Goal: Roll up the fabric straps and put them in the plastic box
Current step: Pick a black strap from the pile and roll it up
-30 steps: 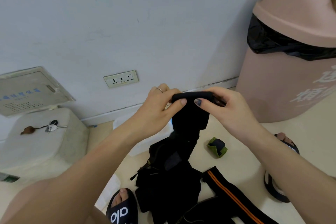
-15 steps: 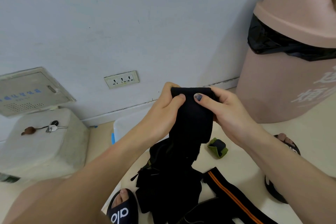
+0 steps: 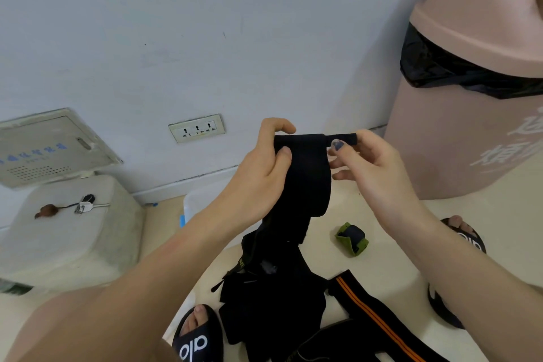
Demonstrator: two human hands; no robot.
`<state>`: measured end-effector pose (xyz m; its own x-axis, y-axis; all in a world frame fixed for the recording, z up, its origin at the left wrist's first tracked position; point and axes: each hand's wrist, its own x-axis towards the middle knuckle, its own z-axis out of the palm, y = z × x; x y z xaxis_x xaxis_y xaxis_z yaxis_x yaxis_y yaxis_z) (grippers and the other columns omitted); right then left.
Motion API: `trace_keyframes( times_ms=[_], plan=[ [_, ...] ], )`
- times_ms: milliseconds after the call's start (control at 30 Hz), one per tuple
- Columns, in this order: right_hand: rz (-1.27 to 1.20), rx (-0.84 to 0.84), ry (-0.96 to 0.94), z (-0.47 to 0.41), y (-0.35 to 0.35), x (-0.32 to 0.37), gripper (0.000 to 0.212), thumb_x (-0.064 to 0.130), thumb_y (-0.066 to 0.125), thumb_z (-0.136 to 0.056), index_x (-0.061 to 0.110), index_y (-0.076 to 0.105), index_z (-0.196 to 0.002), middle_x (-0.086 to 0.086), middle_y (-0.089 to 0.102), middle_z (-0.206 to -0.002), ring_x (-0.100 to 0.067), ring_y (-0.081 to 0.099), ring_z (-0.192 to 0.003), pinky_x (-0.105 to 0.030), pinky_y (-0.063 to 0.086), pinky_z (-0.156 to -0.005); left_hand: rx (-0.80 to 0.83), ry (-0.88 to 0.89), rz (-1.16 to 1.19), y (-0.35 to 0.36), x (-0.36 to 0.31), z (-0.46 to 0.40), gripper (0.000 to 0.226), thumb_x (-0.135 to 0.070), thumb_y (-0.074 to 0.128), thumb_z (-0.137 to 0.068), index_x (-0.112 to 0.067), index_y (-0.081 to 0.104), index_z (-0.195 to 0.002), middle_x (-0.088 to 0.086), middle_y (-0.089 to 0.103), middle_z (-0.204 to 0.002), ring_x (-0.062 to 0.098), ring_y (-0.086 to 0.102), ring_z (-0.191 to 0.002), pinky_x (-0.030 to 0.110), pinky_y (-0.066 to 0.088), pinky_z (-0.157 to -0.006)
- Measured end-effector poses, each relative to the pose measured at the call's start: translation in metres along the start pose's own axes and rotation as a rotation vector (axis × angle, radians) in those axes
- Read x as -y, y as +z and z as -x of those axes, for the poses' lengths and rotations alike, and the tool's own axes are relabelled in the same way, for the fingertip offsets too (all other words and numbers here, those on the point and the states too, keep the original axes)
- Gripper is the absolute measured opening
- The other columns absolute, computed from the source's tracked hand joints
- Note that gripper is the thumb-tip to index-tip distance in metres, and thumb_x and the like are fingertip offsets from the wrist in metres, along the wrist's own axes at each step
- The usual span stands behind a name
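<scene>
Risk here is the wide black fabric strap (image 3: pixel 302 173) unrolling, since left hand (image 3: pixel 261 167) grips it but right hand (image 3: pixel 367 167) only pinches its thin end.

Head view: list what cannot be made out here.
- Plastic box: mostly hidden behind the left hand and its arm; contents unseen.
- Black strap: its lower end merges into the black pile.
- Right hand: its fingertips are behind the strap's top edge.
- Pink bin: cut off by the right edge.

Home floor: wall socket (image 3: pixel 197 128), slippers (image 3: pixel 197 338)
</scene>
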<state>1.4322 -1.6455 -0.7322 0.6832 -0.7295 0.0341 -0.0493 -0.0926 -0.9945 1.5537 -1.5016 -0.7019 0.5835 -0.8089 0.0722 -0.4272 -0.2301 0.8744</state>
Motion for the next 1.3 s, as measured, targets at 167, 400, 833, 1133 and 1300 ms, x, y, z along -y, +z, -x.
trace_keyframes(
  times_ms=[167, 400, 833, 1133, 1300],
  plan=[
    [0.441, -0.132, -0.392, 0.013, 0.011, -0.008, 0.009, 0.016, 0.062, -0.100, 0.010, 0.065, -0.094, 0.000, 0.062, -0.097, -0.009, 0.063, -0.081, -0.018, 0.052, -0.066, 0.057, 0.086, -0.088, 0.008, 0.003, 0.001, 0.031, -0.008, 0.032, -0.108, -0.031, 0.052, -0.114, -0.007, 0.056, -0.083, 0.004, 0.047, -0.067, 0.017, 0.036, -0.060],
    [0.586, -0.239, -0.564, 0.014, 0.016, -0.018, 0.009, 0.004, 0.063, -0.094, 0.009, 0.065, -0.101, 0.000, 0.062, -0.097, -0.017, 0.061, -0.075, -0.020, 0.049, -0.068, 0.082, 0.116, -0.083, 0.013, 0.005, 0.003, 0.028, -0.005, 0.034, -0.106, -0.024, 0.054, -0.110, -0.012, 0.051, -0.075, 0.003, 0.046, -0.066, 0.017, 0.034, -0.061],
    [0.275, -0.330, -0.442, 0.026, 0.031, -0.024, 0.012, -0.004, 0.068, -0.092, 0.007, 0.075, -0.094, 0.002, 0.063, -0.110, 0.000, 0.061, -0.101, -0.013, 0.049, -0.082, 0.077, 0.047, 0.040, 0.021, 0.003, 0.007, 0.023, -0.009, 0.036, -0.105, -0.027, 0.048, -0.112, 0.000, 0.063, -0.095, 0.008, 0.051, -0.076, 0.030, 0.043, -0.069],
    [0.298, -0.241, -0.495, 0.036, 0.035, -0.021, 0.019, 0.002, 0.066, -0.098, 0.007, 0.077, -0.112, 0.002, 0.061, -0.115, 0.004, 0.057, -0.107, -0.009, 0.042, -0.093, -0.028, 0.060, 0.122, 0.024, 0.004, 0.006, 0.005, -0.027, 0.056, -0.104, -0.024, 0.052, -0.107, -0.013, 0.061, -0.088, 0.004, 0.056, -0.079, 0.018, 0.044, -0.069],
    [0.284, -0.186, -0.464, 0.035, 0.030, -0.020, 0.025, -0.002, 0.064, -0.096, 0.010, 0.078, -0.114, 0.001, 0.059, -0.121, -0.004, 0.058, -0.116, -0.013, 0.044, -0.097, -0.083, 0.032, 0.173, 0.021, 0.003, 0.006, 0.008, -0.030, 0.060, -0.102, -0.029, 0.054, -0.106, -0.002, 0.064, -0.082, 0.006, 0.057, -0.072, 0.021, 0.049, -0.063]
  ],
)
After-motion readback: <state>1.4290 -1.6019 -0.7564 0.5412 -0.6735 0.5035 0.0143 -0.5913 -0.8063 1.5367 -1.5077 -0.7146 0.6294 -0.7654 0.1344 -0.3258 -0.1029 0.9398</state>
